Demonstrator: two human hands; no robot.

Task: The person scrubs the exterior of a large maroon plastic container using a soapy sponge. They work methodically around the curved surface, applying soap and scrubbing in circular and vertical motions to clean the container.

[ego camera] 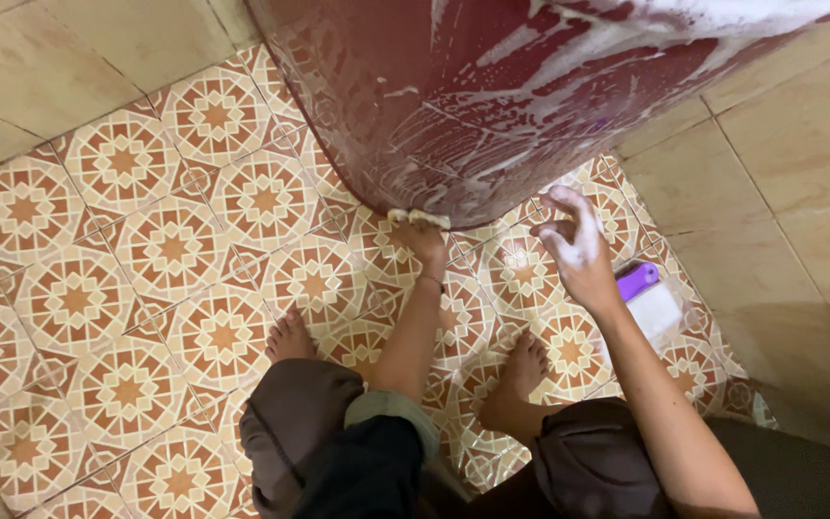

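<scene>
**Soapy hands at a big dark red barrel**

At the bottom of the frame are the bent knees in dark rolled trousers and two bare feet on the patterned orange and cream floor tiles. The left hand is closed on a small pale cloth, pressed to the lower edge of the large dark red plastic barrel, streaked with foam, at upper centre. The right hand is open, fingers spread, soapy, touching nothing. The barrel's top is cut off, so its contents are hidden. A purple object lies partly hidden behind the right wrist.

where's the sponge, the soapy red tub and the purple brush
sponge (418, 218), head view, its pale edge above the left hand
soapy red tub (492, 106), head view, its sudsy wall
purple brush (637, 281), head view, its purple top
</scene>
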